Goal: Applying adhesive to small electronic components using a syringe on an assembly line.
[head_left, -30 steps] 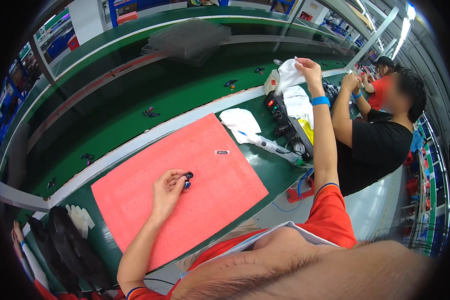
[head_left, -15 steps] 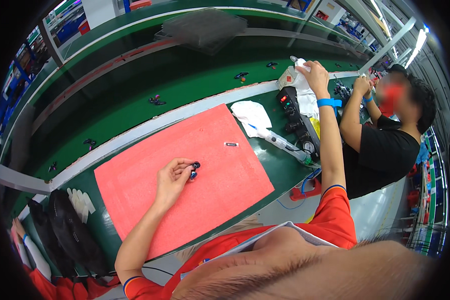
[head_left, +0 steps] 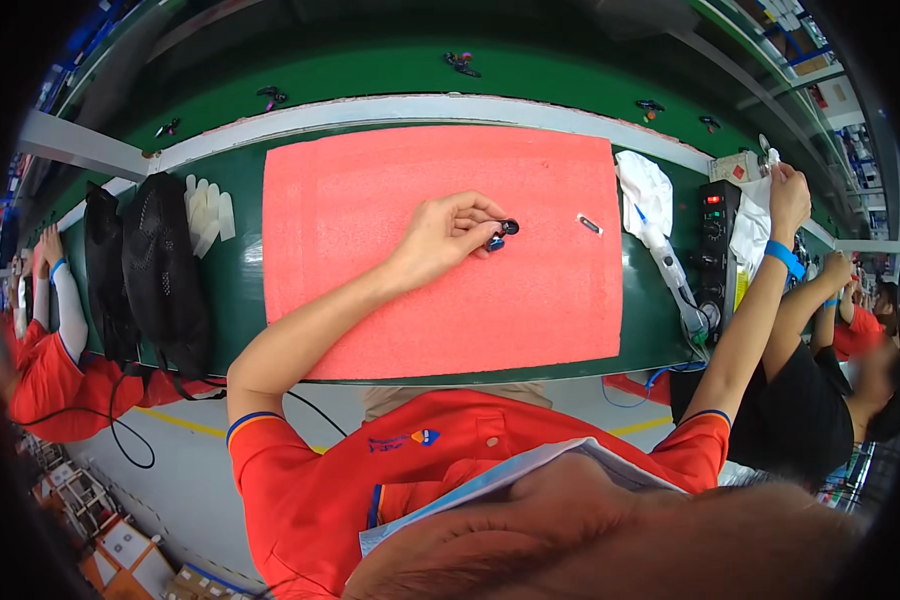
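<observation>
My left hand [head_left: 444, 232] pinches a small dark part [head_left: 509, 227] between thumb and fingers, over the middle of the pink mat [head_left: 370, 320] on the desk [head_left: 242, 300]. My right hand [head_left: 789, 203] is out beside the white cloth [head_left: 752, 232], past the black control box [head_left: 720, 215]; I can't tell whether it grips anything. I seem to be steadying the part with 1 hand while the other attends to that side. Any move calls for a light left pinch.
</observation>
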`<state>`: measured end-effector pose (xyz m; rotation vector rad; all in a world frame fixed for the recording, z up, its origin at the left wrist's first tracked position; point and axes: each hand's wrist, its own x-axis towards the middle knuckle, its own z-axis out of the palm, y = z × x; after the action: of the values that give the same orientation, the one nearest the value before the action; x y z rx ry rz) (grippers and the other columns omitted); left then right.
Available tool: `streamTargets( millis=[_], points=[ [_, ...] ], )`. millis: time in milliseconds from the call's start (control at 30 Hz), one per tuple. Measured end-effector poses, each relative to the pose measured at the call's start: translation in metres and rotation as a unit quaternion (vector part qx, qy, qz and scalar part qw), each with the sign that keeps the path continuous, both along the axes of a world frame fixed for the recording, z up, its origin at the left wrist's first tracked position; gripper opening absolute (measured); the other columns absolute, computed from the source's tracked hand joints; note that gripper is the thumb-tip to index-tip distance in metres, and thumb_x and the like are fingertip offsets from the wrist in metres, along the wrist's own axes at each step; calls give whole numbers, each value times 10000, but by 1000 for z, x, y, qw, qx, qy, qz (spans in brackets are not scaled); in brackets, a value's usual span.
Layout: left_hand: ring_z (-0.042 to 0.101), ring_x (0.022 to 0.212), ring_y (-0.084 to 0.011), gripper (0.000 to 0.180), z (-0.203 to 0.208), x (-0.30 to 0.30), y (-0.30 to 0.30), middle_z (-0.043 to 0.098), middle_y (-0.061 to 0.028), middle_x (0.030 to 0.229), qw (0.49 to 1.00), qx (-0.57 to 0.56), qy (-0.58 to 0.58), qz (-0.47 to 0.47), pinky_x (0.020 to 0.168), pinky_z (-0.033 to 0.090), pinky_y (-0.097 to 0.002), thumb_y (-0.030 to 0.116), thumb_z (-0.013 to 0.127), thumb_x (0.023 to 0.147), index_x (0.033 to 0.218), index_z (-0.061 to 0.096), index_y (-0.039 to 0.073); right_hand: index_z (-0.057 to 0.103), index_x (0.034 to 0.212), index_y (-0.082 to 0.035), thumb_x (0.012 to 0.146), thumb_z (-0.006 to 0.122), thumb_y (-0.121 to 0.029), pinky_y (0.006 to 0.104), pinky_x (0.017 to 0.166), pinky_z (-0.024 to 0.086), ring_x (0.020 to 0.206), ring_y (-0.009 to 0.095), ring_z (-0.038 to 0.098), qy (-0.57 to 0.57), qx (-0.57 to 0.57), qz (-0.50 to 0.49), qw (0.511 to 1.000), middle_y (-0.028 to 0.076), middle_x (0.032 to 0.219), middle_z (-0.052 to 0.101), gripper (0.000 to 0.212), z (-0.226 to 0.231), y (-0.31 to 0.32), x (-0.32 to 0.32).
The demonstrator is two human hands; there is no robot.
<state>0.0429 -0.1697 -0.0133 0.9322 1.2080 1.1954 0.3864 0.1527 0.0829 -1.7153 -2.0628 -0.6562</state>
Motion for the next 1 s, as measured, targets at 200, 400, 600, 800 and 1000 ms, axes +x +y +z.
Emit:
streamTargets(
  millis=[200,400,600,800,1000],
  points=[
    [545,713,-92,158,3,2,0,563,-65,820,999,24,27,8,637,452,-200,33,510,801,947,508,-27,618,861,-103,776,483,-241,384,680,433,808,308,549,-55,24,24,998,127,868,569,211,-7,3,16],
    [560,724,-111,143,-1,5,-7,566,-83,822,999,46,22,-7,624,472,-220,14,490,804,937,497,-37,620,861,-67,739,579,-231,323,651,450,743,229,584,236,3,21,972,104,828,597,208,-3,-21,10],
    [579,739,-163,163,-1,3,-3,565,-109,827,1000,26,-13,-12,622,495,-254,28,460,817,961,477,-45,521,1034,4,770,558,-160,279,728,440,838,145,550,695,-260,200,640,53,953,574,313,-12,-60,39],
    [587,811,-219,195,9,-2,0,561,-144,881,995,-24,-96,-20,709,501,-286,67,433,834,992,453,-46,468,1091,6,818,476,-120,298,825,397,948,166,507,709,-349,303,533,82,1050,525,301,18,-166,18],
    [584,842,-229,196,14,-3,-8,562,-154,927,985,-72,-153,-19,739,495,-290,84,457,829,982,467,-39,511,1000,47,787,477,-12,234,700,440,802,123,539,618,-407,249,625,77,949,544,223,-27,-266,-64]
  ],
)
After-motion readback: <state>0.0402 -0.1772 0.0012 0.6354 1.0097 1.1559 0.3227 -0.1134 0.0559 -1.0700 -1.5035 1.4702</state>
